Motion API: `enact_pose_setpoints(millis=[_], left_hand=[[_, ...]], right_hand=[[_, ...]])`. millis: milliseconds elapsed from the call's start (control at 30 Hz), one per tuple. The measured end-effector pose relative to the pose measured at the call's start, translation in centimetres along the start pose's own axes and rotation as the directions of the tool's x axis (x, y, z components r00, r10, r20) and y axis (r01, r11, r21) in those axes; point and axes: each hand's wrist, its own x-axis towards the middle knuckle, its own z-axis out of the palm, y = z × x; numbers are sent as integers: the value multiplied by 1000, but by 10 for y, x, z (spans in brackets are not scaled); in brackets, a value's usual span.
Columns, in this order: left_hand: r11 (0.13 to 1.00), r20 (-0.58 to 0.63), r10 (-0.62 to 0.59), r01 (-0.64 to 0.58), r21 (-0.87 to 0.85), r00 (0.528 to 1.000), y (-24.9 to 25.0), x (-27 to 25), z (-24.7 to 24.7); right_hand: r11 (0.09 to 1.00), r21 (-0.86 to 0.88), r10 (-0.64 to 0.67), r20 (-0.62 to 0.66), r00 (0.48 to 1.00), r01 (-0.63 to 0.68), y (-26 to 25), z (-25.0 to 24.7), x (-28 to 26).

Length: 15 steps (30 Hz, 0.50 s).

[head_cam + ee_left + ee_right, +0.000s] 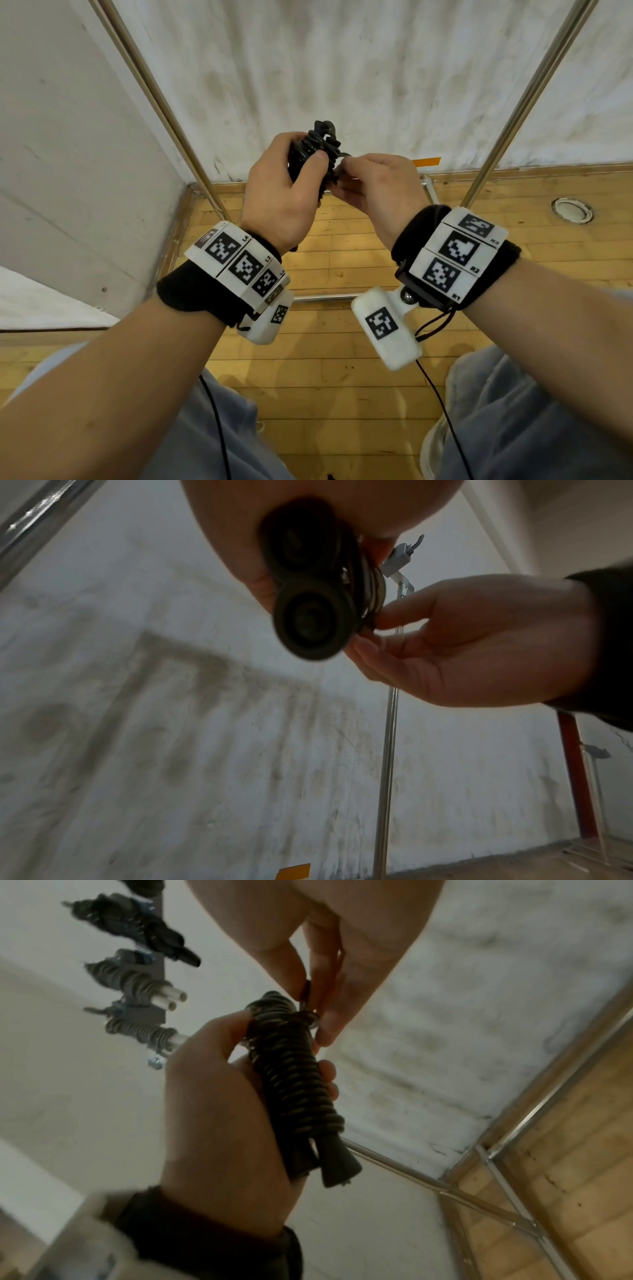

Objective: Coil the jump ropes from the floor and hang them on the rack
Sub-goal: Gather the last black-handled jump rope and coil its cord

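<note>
The black jump rope [317,150] is off the floor and already bundled: its cord is wound in tight turns round the two handles, whose butt ends show side by side in the left wrist view; the left hand [281,192] holds this bundle upright in front of the wall, fingers and thumb curled round the wraps; the right hand [373,185] pinches what looks like a small loop or ring at the top of the bundle between thumb and fingertips [320,1031], though blur keeps me from saying exactly what it is.

The step in hand seems to be securing or opening that top loop so the bundle can hang; to do it well, the left thumb should stay pressed over the uppermost turns, since slack there would let the coil spring loose; the right hand should draw the loop clear of the wraps without tugging the cord out from under them.

In the right wrist view three coiled ropes [137,985] already hang in a row from the rack [404,1171], whose metal poles stand on the wooden floor [342,342] against the wall; the sensible place for this one is next to them, with both handles pointing down like theirs.
</note>
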Motion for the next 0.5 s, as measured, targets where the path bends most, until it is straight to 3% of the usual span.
enact_pose_setpoints(millis=[100, 267, 333, 500], left_hand=[[1000, 14, 22, -22, 17, 1000, 1, 1, 0], [1000, 68, -18, 17, 20, 998, 1, 0, 1], [999, 90, -54, 54, -3, 995, -1, 2, 1], [987, 194, -152, 137, 86, 969, -7, 5, -2]], right_hand=[[984, 132, 113, 25, 993, -115, -3, 0, 4], [982, 40, 183, 16, 983, -184, -1, 4, 8], [987, 64, 147, -1, 989, -147, 1, 9, 8], [996, -90, 20, -4, 1000, -20, 17, 11, 4]])
